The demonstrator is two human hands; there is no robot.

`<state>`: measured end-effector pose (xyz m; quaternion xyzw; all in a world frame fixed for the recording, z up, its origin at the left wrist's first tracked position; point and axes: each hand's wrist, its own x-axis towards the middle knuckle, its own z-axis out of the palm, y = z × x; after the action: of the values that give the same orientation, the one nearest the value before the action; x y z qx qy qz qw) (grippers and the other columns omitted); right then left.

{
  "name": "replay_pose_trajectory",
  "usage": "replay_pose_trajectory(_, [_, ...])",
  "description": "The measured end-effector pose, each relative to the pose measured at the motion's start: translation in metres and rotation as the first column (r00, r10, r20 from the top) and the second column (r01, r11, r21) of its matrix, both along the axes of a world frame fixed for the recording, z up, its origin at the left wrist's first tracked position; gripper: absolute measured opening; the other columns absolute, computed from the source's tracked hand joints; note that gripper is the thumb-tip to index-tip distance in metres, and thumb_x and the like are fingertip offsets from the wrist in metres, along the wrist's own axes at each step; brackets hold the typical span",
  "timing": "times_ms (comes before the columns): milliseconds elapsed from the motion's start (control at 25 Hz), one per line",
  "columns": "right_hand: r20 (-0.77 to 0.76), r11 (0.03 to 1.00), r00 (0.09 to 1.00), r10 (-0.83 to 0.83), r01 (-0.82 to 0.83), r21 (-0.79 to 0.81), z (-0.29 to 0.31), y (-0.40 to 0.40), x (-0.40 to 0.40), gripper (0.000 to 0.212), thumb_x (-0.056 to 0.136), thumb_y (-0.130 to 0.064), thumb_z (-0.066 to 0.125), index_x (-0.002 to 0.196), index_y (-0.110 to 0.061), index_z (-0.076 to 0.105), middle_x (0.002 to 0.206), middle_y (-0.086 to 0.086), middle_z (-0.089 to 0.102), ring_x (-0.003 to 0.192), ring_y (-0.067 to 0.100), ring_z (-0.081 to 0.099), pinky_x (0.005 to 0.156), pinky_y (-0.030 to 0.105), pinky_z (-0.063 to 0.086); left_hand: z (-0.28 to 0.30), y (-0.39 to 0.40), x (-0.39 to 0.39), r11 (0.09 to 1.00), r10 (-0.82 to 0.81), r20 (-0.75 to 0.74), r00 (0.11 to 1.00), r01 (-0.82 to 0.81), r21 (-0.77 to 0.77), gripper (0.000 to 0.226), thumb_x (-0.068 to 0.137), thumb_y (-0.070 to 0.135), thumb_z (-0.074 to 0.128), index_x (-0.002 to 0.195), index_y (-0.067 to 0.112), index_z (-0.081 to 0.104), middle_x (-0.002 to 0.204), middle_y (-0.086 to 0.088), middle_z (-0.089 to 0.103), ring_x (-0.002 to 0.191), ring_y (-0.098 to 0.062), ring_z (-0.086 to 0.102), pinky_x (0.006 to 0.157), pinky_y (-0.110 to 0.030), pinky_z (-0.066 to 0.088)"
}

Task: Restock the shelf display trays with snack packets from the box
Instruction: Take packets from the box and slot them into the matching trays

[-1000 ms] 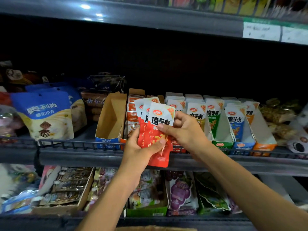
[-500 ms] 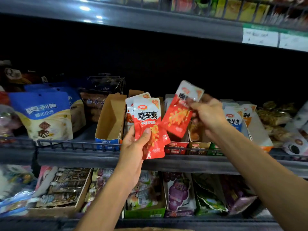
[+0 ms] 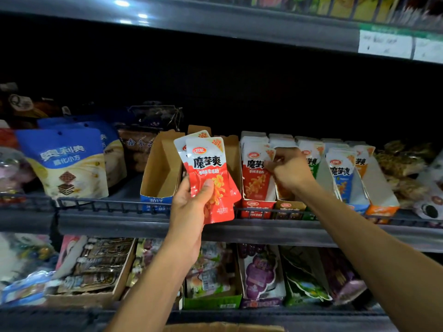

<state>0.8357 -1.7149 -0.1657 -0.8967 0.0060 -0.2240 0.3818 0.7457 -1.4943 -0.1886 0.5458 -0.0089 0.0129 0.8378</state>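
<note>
My left hand (image 3: 191, 207) grips a small stack of red-and-white snack packets (image 3: 209, 178) upright in front of the middle shelf. My right hand (image 3: 288, 172) reaches into the red display tray (image 3: 257, 208) and pinches the top corner of a red packet (image 3: 256, 173) that stands in it. Just left of the stack stands an empty brown cardboard tray (image 3: 161, 171) with a blue front. More trays with green, blue (image 3: 341, 174) and orange packets line the shelf to the right. A strip of the brown box (image 3: 223, 328) shows at the bottom edge.
A wire rail (image 3: 107, 207) runs along the shelf front. Large blue biscuit bags (image 3: 63, 164) stand at the left, loose wrapped snacks (image 3: 402, 164) at the far right. The lower shelf holds cardboard trays of mixed sweets (image 3: 96, 267). An upper shelf with price labels (image 3: 386, 44) hangs overhead.
My right hand has carried one red packet from the stack over to the red tray and lowered it in. My left hand has kept the remaining stack nearly still.
</note>
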Motion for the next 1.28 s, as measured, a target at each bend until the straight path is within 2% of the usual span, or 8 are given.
replay_pose_trajectory(120, [0.078,0.978,0.994,-0.073,0.087,-0.189,-0.003,-0.004,0.006,0.012,0.088,-0.022,0.068,0.085,-0.016,0.059,0.082,0.005,0.062,0.078,0.026,0.063,0.066,0.033,0.052,-0.002,-0.001,0.000,1.000,-0.011,-0.003,1.000,0.011,-0.004,0.025,0.096,0.022,0.060,0.114,0.040,0.065,0.110,0.010,0.075,0.104,-0.013,0.071,0.096,-0.044,0.054])
replay_pose_trajectory(320, [0.139,0.986,0.977,-0.164,0.159,0.048,0.003,0.011,-0.016,0.035,0.090,-0.032,0.066,0.118,-0.017,0.050,0.082,0.000,0.057,0.079,0.019,0.061,0.070,0.037,0.053,-0.002,-0.004,0.001,1.000,-0.012,0.013,1.000,0.012,-0.019,0.023,0.094,0.023,0.062,0.106,0.042,0.066,0.106,0.012,0.076,0.100,-0.009,0.072,0.093,-0.041,0.054])
replay_pose_trajectory(480, [0.026,0.902,0.953,0.303,-0.295,0.317,0.017,0.050,-0.064,0.024,0.090,-0.037,0.062,0.102,-0.016,0.061,0.083,0.005,0.068,0.068,0.008,0.061,0.058,0.020,0.048,-0.001,-0.011,-0.002,0.999,0.007,0.070,0.997,-0.010,0.045,0.026,0.090,0.020,0.068,0.107,0.038,0.065,0.101,0.013,0.076,0.094,-0.006,0.072,0.084,-0.034,0.057])
replay_pose_trajectory(600, [-0.018,0.774,0.889,0.458,-0.389,0.500,0.019,0.059,-0.069,0.028,0.084,-0.021,0.072,0.108,-0.007,0.064,0.088,0.005,0.075,0.070,0.011,0.070,0.057,0.020,0.053,-0.002,-0.016,-0.006,0.998,-0.013,0.097,0.995,0.007,0.063,0.026,0.089,0.022,0.069,0.112,0.035,0.063,0.100,0.011,0.077,0.090,-0.007,0.074,0.069,-0.025,0.059])
replay_pose_trajectory(800, [0.073,0.767,0.988,0.139,-0.154,0.622,0.033,0.025,-0.042,0.026,0.090,-0.019,0.066,0.112,-0.006,0.060,0.071,0.000,0.068,0.046,0.007,0.053,0.036,0.017,0.039,-0.001,-0.008,-0.006,0.996,0.088,0.066,0.994,-0.089,0.023,0.019,0.100,0.029,0.054,0.114,0.041,0.061,0.103,0.010,0.074,0.085,-0.015,0.074,0.047,-0.022,0.051])
replay_pose_trajectory(960, [0.167,0.882,0.986,-0.012,-0.069,0.467,0.034,-0.010,-0.021,0.008,0.096,-0.020,0.060,0.099,-0.013,0.062,0.082,0.003,0.069,0.059,0.010,0.063,0.051,0.024,0.050,0.002,-0.003,-0.006,0.993,0.114,0.020,0.993,-0.114,0.009,0.020,0.101,0.029,0.053,0.117,0.038,0.060,0.105,0.008,0.073,0.086,-0.016,0.074,0.048,-0.022,0.052])
replay_pose_trajectory(1200, [-0.060,0.970,0.995,0.074,-0.058,0.235,0.014,-0.009,-0.019,0.009,0.093,-0.021,0.063,0.093,-0.013,0.065,0.077,-0.005,0.067,0.054,-0.003,0.061,0.046,0.013,0.047,0.003,-0.003,-0.008,0.995,0.097,0.029,0.995,-0.098,0.025,0.026,0.100,0.030,0.053,0.125,0.039,0.058,0.112,0.007,0.071,0.089,-0.019,0.074,0.048,-0.021,0.052])
replay_pose_trajectory(1280, [-0.132,0.997,0.990,0.041,-0.031,0.075,0.006,-0.008,-0.016,0.016,0.089,-0.027,0.068,0.078,-0.017,0.061,0.076,-0.002,0.068,0.063,0.011,0.067,0.056,0.027,0.057,0.003,-0.004,-0.009,0.996,0.084,0.040,0.996,-0.085,0.035,0.021,0.100,0.030,0.053,0.115,0.045,0.059,0.111,0.009,0.072,0.089,-0.020,0.074,0.048,-0.022,0.051])
